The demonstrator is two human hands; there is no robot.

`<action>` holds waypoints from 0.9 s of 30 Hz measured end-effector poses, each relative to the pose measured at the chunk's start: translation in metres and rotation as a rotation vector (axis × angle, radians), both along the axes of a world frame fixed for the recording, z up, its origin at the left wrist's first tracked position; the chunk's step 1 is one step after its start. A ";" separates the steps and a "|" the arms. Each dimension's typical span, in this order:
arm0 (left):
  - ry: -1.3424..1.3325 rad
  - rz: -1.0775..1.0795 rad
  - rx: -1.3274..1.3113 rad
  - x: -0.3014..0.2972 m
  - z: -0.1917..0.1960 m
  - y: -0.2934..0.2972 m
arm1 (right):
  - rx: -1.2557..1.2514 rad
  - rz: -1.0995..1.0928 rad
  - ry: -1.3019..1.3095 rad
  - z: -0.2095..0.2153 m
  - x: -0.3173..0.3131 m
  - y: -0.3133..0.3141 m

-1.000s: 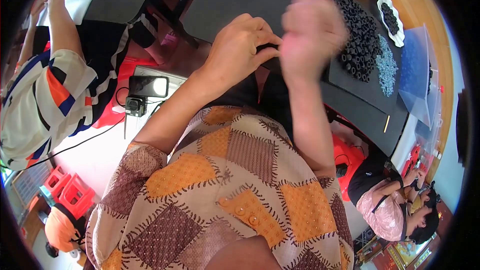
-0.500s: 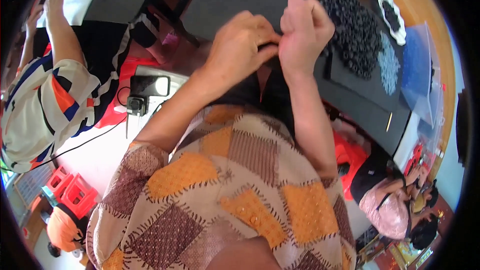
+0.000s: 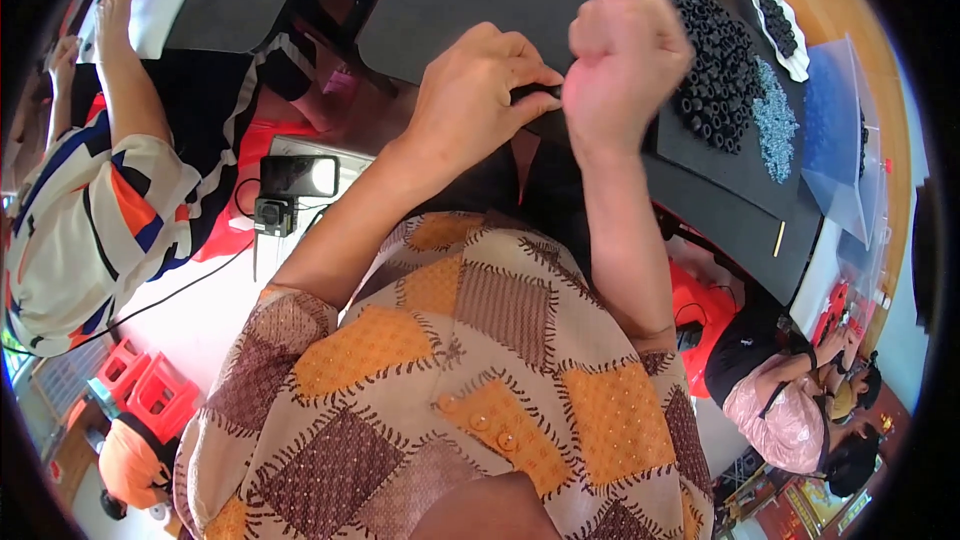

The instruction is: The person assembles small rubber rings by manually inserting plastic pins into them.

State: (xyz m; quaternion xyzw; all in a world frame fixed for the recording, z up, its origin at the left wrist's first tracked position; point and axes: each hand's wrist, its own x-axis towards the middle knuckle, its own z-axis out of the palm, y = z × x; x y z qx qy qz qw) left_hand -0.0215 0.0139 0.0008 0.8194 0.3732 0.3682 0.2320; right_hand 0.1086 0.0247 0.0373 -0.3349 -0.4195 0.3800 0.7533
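My left hand [image 3: 480,90] is closed in a pinch, thumb and forefinger gripping a small black ring-like part [image 3: 535,92]. Beside it, slightly raised and a little apart, is my right hand [image 3: 628,75], its fingers curled into a fist and somewhat blurred. Whatever the right fingers hold, if anything, is hidden. Past the right hand, a large heap of small black rings [image 3: 715,65] spreads over the black table [image 3: 440,10]. Next to that heap lies a smaller pile of tiny pale-blue, clear-looking pieces [image 3: 774,130].
A white scalloped dish [image 3: 797,62] with black parts stands at the table's far right, near a clear plastic bin [image 3: 835,140]. A thin wooden stick [image 3: 778,238] lies near the right edge. To my left are a phone [image 3: 298,176] and a co-worker [image 3: 110,200].
My right hand has moved up and to the right, away from the left fingers. The left hand stays nearly in place, and the black part in its pinch shows more clearly.
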 end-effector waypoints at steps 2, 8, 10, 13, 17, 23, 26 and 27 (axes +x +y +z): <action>0.005 -0.016 -0.022 -0.002 0.001 0.001 | 0.126 0.087 0.101 0.030 0.001 -0.006; 0.035 -0.012 0.080 0.001 0.003 0.003 | -0.066 -0.078 -0.117 -0.019 -0.007 -0.008; 0.029 -0.007 0.052 0.001 0.002 0.004 | -0.067 -0.047 -0.088 -0.015 -0.008 -0.001; 0.015 0.003 0.015 -0.004 0.001 0.002 | 0.022 -0.029 0.037 0.025 -0.011 -0.012; 0.033 -0.005 0.043 -0.004 0.002 0.000 | -0.045 -0.132 -0.159 -0.015 -0.013 -0.010; 0.113 -0.039 0.064 0.002 0.007 -0.003 | -0.073 -0.030 -0.111 -0.017 -0.005 -0.007; 0.130 -0.100 0.104 0.003 0.011 0.003 | -0.062 -0.040 -0.202 0.000 0.013 -0.013; 0.121 -0.128 0.078 0.003 0.011 0.007 | -0.059 -0.039 -0.292 0.005 0.021 -0.019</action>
